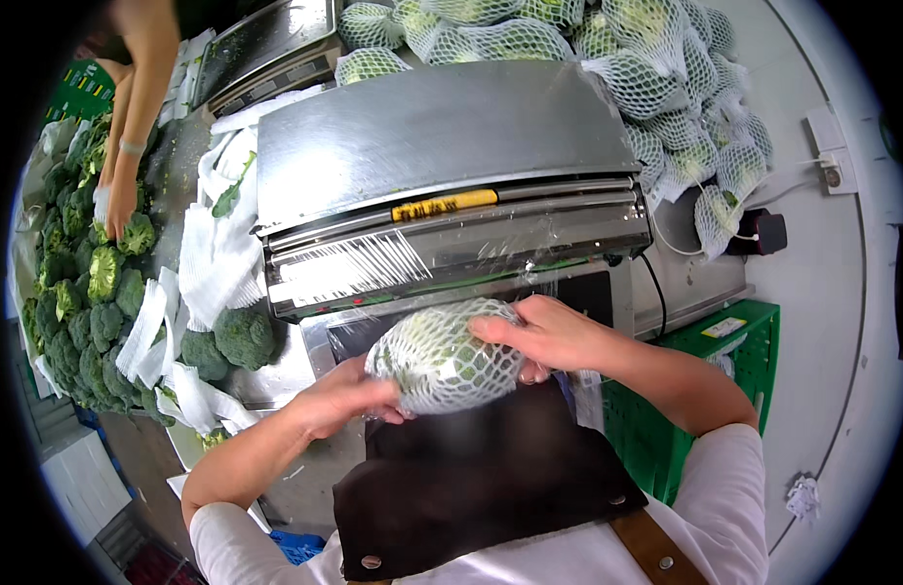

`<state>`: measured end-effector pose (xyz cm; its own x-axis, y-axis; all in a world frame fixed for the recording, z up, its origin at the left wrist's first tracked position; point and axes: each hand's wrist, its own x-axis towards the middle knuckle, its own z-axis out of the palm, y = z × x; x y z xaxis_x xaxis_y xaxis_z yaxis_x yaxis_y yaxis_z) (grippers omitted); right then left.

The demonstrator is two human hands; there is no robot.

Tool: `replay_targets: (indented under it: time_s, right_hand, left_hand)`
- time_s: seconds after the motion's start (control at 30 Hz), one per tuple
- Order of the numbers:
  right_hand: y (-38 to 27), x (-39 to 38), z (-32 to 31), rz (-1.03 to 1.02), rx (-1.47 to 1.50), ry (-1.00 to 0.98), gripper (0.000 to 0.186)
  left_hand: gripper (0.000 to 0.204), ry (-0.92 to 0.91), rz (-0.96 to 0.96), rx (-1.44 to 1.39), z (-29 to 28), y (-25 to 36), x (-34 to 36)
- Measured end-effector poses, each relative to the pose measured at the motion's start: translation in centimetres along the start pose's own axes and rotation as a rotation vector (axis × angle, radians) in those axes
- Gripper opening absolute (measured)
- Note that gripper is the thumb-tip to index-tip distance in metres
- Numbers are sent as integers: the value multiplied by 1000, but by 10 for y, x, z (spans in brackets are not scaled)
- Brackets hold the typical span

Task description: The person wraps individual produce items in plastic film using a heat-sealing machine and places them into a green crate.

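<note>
Vegetable in a white foam net (pixel 447 359) is at the centre of the frame, grasped at its left end by the fingers of the left hand (pixel 346 398) and at its right by those of the right hand (pixel 544 336), thumb on top. Just above is a metal wrapping machine (pixel 432 127); netted vegetables (pixel 656 83) fill the upper right, broccoli heads (pixel 105 327) the left.

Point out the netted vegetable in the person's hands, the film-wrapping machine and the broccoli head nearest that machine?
Netted vegetable (pixel 442 356): head view; middle of its white net.
Film-wrapping machine (pixel 442 146): head view; its metal top cover.
Broccoli head (pixel 245 336): head view; its green crown.
</note>
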<state>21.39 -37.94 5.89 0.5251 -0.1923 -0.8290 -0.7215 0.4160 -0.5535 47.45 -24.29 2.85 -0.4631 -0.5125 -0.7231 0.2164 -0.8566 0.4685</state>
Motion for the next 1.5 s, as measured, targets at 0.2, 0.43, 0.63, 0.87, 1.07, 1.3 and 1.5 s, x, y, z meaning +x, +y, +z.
replay_targets:
  time_s: [0.2, 0.43, 0.63, 0.87, 1.07, 1.3, 1.5]
  right_hand:
    - [50, -17, 6, -648, -257, 214, 27]
    - [100, 1, 13, -809, 391, 311, 24]
    - [203, 7, 54, -199, 862, 362, 24]
    - [245, 127, 121, -516, 349, 353, 31]
    - [160, 39, 87, -726, 423, 42, 20]
    - [136, -25, 68, -942, 236, -34, 13]
    - [172, -58, 86, -933, 193, 75, 17]
  left_hand:
    - [9, 330, 232, 184, -20, -29, 2]
    - [37, 677, 530, 241, -4, -41, -4]
    - [34, 662, 166, 56, -25, -150, -4]
    - [19, 262, 99, -165, 18, -172, 83]
    - [15, 409, 665, 1013, 55, -133, 91]
    - [65, 120, 1269, 407, 143, -6, 104]
    - [42, -1084, 842, 862, 257, -3, 137]
